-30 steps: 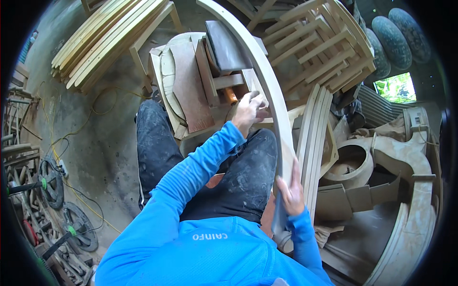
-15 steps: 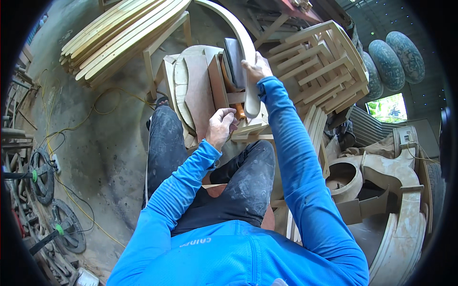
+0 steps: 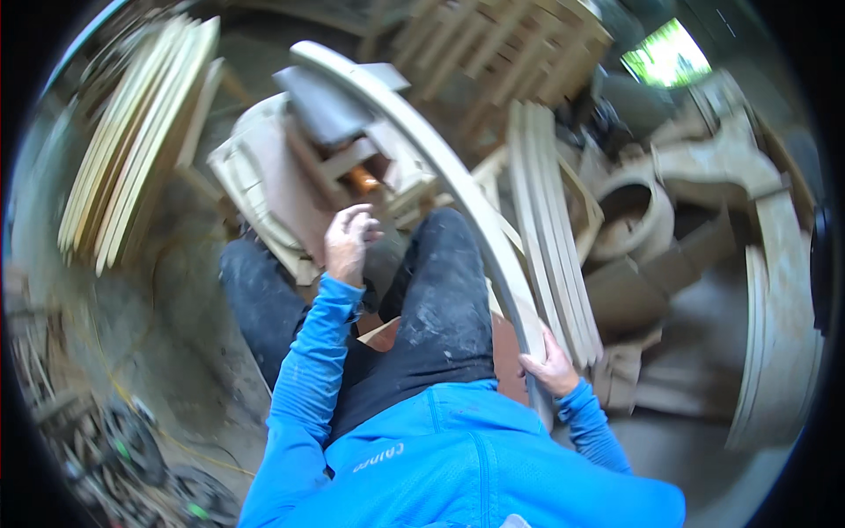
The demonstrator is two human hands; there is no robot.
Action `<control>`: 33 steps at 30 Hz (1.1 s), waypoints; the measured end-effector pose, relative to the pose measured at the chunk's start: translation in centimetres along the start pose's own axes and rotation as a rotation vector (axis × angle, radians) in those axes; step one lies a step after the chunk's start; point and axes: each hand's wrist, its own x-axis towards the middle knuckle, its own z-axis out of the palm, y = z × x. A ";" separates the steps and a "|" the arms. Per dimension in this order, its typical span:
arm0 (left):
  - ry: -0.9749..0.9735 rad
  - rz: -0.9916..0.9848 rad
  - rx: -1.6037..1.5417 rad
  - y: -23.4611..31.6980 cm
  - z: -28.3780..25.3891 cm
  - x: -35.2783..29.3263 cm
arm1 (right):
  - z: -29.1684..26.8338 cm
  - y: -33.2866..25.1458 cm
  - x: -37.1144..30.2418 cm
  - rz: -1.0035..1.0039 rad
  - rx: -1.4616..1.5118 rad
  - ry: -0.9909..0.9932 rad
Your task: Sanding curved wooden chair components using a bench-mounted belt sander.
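My right hand (image 3: 553, 365), low beside my right thigh, is closed round the near end of a long curved wooden strip (image 3: 444, 167). The strip arcs away to the far left, its other end above a low wooden stand (image 3: 286, 185) in front of my knees. On this stand are a grey flat sheet (image 3: 326, 110) and a small orange object (image 3: 363, 179), too blurred to name. My left hand (image 3: 346, 246) hovers over the near side of the stand with loosely bent, parted fingers. Nothing shows in it.
Pale curved slats (image 3: 141, 141) are stacked at the far left. More curved strips (image 3: 550, 229) lean to my right, before a round wooden ring (image 3: 632, 216) and large shaped wooden parts (image 3: 775, 246). A slatted wooden stack (image 3: 502, 48) stands at the back. Black wheels (image 3: 132, 444) and a yellow cable (image 3: 132, 400) lie lower left.
My right hand has come back toward my right hip with the curved strip, which now slants across my right side. My left hand stays near the stand. The view has swung right and blurred.
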 end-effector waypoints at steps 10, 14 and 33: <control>-0.090 -0.129 0.173 -4.7 0.6 -1.2 | -1.7 5.2 -1.3 -0.288 0.455 0.119; -0.104 -0.070 0.246 -5.4 -0.9 -1.7 | -4.3 6.9 1.1 -0.528 -0.148 0.444; -0.129 -0.138 0.360 -7.3 -1.5 -2.2 | -10.9 17.5 11.6 -0.239 -0.886 0.867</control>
